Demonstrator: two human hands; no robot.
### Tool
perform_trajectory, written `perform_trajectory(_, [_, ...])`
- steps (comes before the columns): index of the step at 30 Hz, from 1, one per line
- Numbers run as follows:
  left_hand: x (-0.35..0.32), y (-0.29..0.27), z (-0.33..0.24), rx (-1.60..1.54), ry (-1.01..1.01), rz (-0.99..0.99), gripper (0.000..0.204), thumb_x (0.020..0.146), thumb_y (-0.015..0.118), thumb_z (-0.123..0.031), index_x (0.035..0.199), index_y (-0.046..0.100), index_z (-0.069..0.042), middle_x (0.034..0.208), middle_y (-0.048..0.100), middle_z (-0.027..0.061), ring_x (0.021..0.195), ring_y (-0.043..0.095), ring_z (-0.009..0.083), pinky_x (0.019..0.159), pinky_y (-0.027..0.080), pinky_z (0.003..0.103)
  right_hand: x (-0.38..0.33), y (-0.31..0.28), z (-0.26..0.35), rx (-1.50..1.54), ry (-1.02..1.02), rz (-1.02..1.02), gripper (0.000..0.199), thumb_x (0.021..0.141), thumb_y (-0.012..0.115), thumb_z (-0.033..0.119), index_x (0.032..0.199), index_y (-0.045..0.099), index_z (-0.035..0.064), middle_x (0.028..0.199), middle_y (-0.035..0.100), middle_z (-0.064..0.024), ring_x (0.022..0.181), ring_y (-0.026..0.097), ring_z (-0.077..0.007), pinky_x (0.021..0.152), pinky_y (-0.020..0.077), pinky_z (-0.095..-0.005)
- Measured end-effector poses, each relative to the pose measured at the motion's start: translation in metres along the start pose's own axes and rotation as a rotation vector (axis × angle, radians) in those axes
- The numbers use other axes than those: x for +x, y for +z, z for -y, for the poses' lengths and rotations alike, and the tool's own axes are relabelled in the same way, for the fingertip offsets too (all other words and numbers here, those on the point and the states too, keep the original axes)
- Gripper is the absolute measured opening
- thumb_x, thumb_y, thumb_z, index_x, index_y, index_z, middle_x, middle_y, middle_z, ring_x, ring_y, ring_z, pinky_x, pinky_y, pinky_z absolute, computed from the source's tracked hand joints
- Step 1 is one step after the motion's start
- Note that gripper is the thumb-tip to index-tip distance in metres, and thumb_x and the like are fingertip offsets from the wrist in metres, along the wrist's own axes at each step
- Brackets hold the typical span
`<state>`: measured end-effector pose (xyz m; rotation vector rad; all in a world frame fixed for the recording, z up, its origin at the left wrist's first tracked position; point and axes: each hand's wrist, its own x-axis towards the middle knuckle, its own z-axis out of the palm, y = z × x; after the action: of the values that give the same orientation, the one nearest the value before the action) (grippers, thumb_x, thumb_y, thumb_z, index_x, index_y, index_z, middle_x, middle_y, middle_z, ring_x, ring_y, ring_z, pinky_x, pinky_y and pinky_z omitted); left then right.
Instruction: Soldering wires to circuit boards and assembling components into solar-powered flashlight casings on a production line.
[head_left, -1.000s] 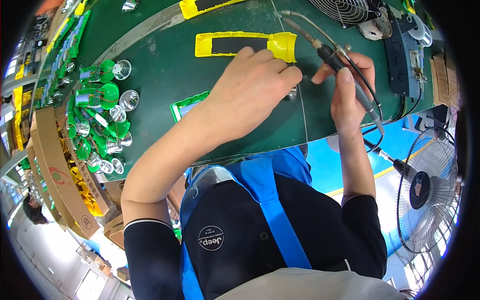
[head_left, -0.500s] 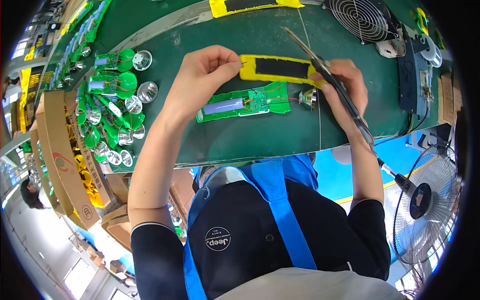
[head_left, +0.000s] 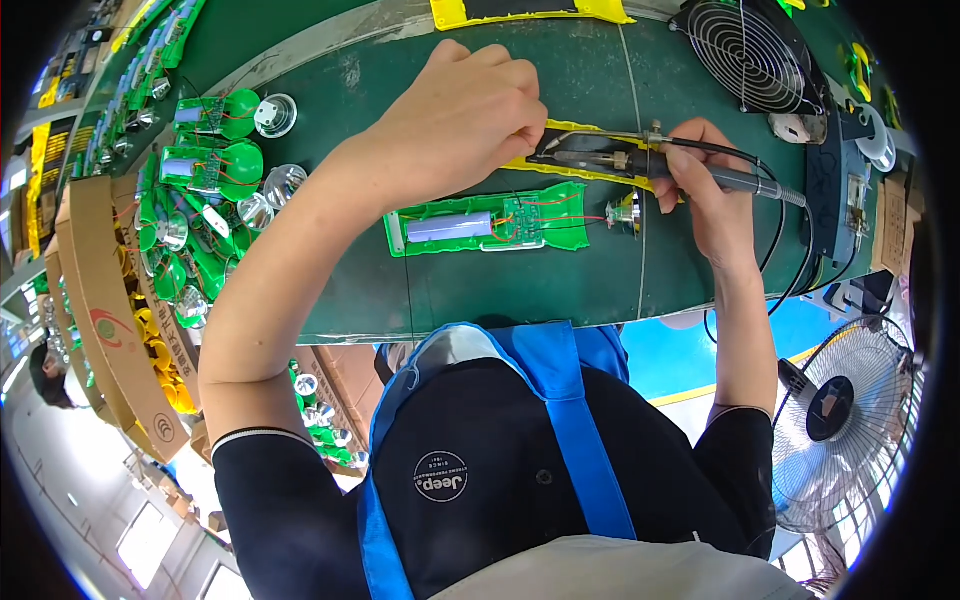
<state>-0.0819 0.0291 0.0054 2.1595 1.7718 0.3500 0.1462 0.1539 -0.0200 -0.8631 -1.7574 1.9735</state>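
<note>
My right hand (head_left: 705,185) grips the soldering iron (head_left: 640,160), its tip over the yellow tray (head_left: 560,170); my left hand (head_left: 465,120) pinches something there, above the green case (head_left: 487,222) on the worktop (head_left: 560,290).

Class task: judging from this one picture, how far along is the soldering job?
Done: the battery and circuit board sit in the green case. In hand: the right hand holds the soldering iron over the yellow tray, where the left hand pinches something too small to tell. Left: the reflector lies loose on its wires; green cases wait alongside.
</note>
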Motion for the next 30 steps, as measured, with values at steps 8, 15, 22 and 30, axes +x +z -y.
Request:
perform_trajectory(8, [0.0, 0.001, 0.001, 0.009, -0.006, 0.008, 0.004, 0.077, 0.062, -0.011, 0.074, 0.059, -0.01, 0.09, 0.053, 0.0006, 0.092, 0.048, 0.0178, 0.082, 0.032, 0.034, 0.003, 0.005, 0.003, -0.104, 0.013, 0.005, 0.016, 0.084, 0.06, 0.017, 0.085, 0.052, 0.0025, 0.062, 0.058, -0.0039, 0.049, 0.05, -0.0059, 0.046, 0.0378, -0.0165])
perform_trajectory(15, [0.001, 0.0, 0.0, 0.026, 0.002, 0.015, 0.006, 0.077, 0.062, -0.01, 0.073, 0.059, -0.011, 0.089, 0.052, 0.0003, 0.092, 0.048, 0.0172, 0.082, 0.031, 0.034, 0.003, 0.005, 0.003, -0.125, 0.019, 0.009, 0.016, 0.084, 0.059, 0.016, 0.085, 0.053, 0.0019, 0.063, 0.058, -0.0042, 0.05, 0.051, -0.006, 0.046, 0.0382, -0.0167])
perform_trajectory(22, [0.001, 0.002, 0.0, 0.024, 0.006, 0.003, 0.007, 0.077, 0.062, -0.01, 0.072, 0.058, -0.011, 0.088, 0.052, 0.0001, 0.091, 0.048, 0.0171, 0.082, 0.031, 0.034, -0.008, 0.0, -0.002, -0.065, -0.047, -0.049, 0.022, 0.084, 0.059, 0.019, 0.091, 0.051, 0.0003, 0.067, 0.058, -0.0071, 0.054, 0.053, -0.0099, 0.05, 0.043, -0.0209])
perform_trajectory(30, [0.003, -0.003, -0.004, 0.036, -0.019, 0.044, 0.006, 0.077, 0.061, -0.011, 0.072, 0.058, -0.01, 0.087, 0.052, 0.0006, 0.089, 0.048, 0.0171, 0.083, 0.03, 0.033, -0.011, -0.006, -0.016, 0.067, -0.111, -0.113, 0.024, 0.087, 0.056, 0.021, 0.096, 0.049, -0.0007, 0.072, 0.057, -0.0097, 0.06, 0.055, -0.0131, 0.056, 0.0452, -0.0235])
